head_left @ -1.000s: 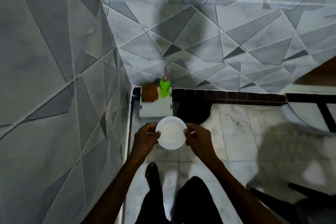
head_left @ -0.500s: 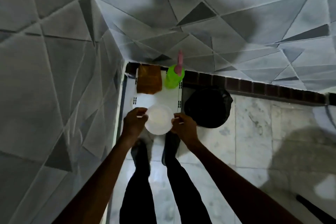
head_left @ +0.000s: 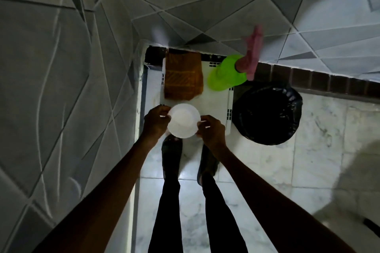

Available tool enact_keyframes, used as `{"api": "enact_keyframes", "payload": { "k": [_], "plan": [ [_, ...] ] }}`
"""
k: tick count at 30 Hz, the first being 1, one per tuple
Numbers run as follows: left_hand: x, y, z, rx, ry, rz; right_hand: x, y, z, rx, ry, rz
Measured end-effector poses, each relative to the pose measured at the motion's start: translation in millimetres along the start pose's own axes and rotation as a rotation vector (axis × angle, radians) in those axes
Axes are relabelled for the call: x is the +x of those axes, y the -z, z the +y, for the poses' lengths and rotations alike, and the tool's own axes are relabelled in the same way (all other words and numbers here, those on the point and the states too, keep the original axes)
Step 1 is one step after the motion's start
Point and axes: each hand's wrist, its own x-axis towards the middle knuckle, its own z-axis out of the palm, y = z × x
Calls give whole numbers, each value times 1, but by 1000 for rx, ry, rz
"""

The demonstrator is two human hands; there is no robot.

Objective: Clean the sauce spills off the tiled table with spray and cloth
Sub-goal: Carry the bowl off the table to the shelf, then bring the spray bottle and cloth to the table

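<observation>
Plate [head_left: 183, 120] nearer table [head_left: 214, 106]; left hand [head_left: 155, 123], right hand [head_left: 211, 129] pinching.

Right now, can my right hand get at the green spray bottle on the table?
Probably not yet: the right hand pinches the white dish together with the left hand. Once freed, the path to the green spray bottle looks open, with nothing standing between.

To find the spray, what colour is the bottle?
The bottle is bright green; the head view shows it.

I see grey angular-tiled walls [head_left: 51, 68] meeting in a corner, a pale marble floor [head_left: 318, 160], brown skirting [head_left: 308, 80], a black-bagged bin [head_left: 267, 113], and dim light.
</observation>
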Motion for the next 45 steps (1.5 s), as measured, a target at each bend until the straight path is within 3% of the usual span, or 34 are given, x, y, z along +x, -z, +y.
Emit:
{"api": "enact_keyframes", "payload": {
  "k": [9, 13, 16, 18, 24, 29, 34, 37, 40, 42, 45],
  "plan": [
    [11, 7, 7, 104, 33, -91, 7, 15, -5, 28, -95, -101],
    [20, 18, 26, 111, 18, 18, 8, 40, -26, 113, -105, 85],
    [34, 23, 50, 65, -22, 94, 16, 68, -50, 188, 41, 318],
    [47, 24, 66, 63, -55, 115, 25, 80, -59, 152, 174, 387],
    [113, -4, 59, 102, -62, 107, 30, 94, -96, 246, 434, 437],
    [136, -22, 47, 189, 7, 191, 42, 96, -116, 374, 539, 414],
    [129, -19, 56, 280, 31, 154, 54, 101, -125, 393, 622, 432],
    [113, -16, 73, 73, -23, 108, 57, 104, -123, 477, 671, 331],
    [91, -8, 91, -359, 125, 25, 45, 110, -126, 570, 663, 225],
    [72, 2, 109, -542, 191, -81, 34, 118, -132, 592, 653, 197],
    [27, 21, 141, -717, 133, -226, 5, 138, -148, 601, 657, 211]
  ]
}}
